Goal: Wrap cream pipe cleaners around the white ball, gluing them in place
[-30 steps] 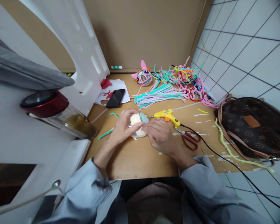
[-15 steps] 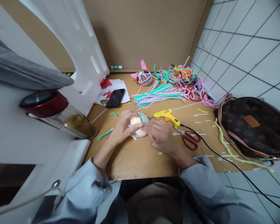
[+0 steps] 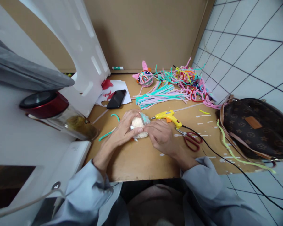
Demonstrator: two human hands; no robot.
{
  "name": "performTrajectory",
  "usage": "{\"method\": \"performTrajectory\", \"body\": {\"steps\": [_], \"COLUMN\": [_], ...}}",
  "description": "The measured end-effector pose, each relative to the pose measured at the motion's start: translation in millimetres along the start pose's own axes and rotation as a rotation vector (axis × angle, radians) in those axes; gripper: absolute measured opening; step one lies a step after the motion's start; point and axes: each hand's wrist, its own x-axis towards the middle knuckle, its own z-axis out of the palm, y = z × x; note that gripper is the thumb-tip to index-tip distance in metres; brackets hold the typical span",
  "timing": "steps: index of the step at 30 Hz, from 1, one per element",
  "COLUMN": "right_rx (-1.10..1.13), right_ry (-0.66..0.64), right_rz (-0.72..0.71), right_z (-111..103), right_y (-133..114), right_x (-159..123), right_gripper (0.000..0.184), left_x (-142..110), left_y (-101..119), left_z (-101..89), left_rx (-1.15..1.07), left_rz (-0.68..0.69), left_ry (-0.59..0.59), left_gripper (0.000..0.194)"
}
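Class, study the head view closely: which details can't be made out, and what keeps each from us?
All in the head view:
Left side of the cream-and-blue piece: covered by the left hand.
Whatever the right hand may pinch: hidden by the hand itself.
Far end of the black cord: cut off by the right edge.
Lettering on the yellow glue gun: too small.

A craft corner — glue gun [image 3: 163,115], scissors [image 3: 185,133], pipe cleaners [image 3: 161,96], worktable [image 3: 141,163].
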Motion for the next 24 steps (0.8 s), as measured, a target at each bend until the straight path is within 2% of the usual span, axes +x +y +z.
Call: {"method": "performTrajectory", "body": {"steps": [4,6,8,13,24], "right_rx": [0.007,0.015,0.019,0.026,0.034], "right_ry": [0.014,0.029,0.035,0.022,0.020], "right_rz": [0.005,-0.001,0.000,0.010,0.018], "right_z": [-2,-2,-2,-1,-1], "right_y": [-1,-2,-2,-1,0], "right_x": [2,3,3,2,1], "right_gripper": [0.026,0.026,0.027,0.029,0.028], "left_x": [0,0,0,-1,0], "left_y": [-5,-9,-12,-11,-5], "left_z": [-3.0,-3.9,-4.3,-4.2,-2.8], "left_rx": [-0.003,0.008,0.020,0.064,0.121], "left_rz": [0.008,0.030,0.040,0.083,0.074], "left_ry": [-0.058,-0.060,-0.067,-0.067,-0.042], "left_gripper": [0.063,0.077,0.083,0.075,0.066]}}
